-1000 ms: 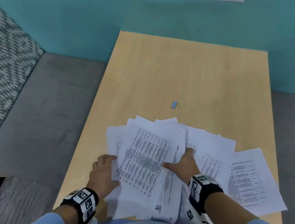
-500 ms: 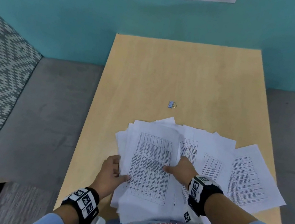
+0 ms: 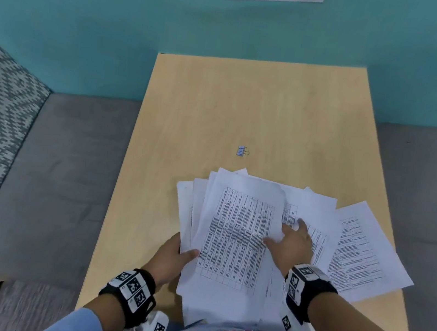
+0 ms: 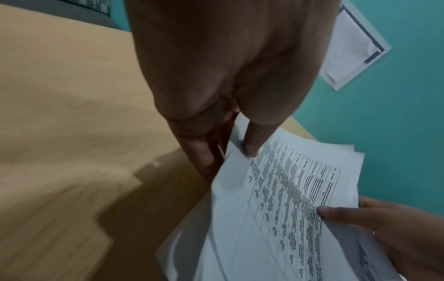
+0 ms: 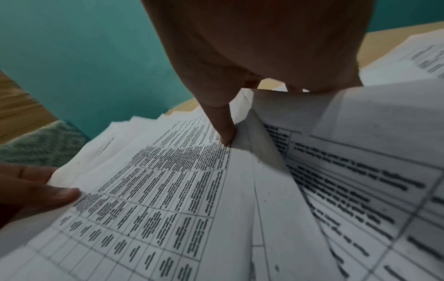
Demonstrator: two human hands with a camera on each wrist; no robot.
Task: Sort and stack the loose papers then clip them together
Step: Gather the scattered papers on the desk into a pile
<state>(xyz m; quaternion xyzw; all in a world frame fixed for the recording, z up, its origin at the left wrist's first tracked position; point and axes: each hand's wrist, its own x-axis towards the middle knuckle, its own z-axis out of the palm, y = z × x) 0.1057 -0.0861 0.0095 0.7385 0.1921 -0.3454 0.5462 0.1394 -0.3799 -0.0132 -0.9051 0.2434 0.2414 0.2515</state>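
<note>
Sheaf of printed sheets (image 3: 234, 234): thin white paper, tabular print, edges fanned unevenly; at the middle of the table's (image 3: 250, 107) near edge. Likely light, limp and slippery; best held by both long edges. Left hand (image 3: 170, 258) pinches the left edge, right hand (image 3: 293, 244) the right, thumbs on top. Loose sheets (image 3: 365, 247) lie toward the near right corner. Binder clip (image 3: 242, 151): small, wire-looped, mid-table, apart.

Right hand (image 5: 264, 47): thumb presses the printed table sheet (image 5: 156, 199) at its far edge. Left hand (image 5: 28, 190) pinches its left edge.
</note>
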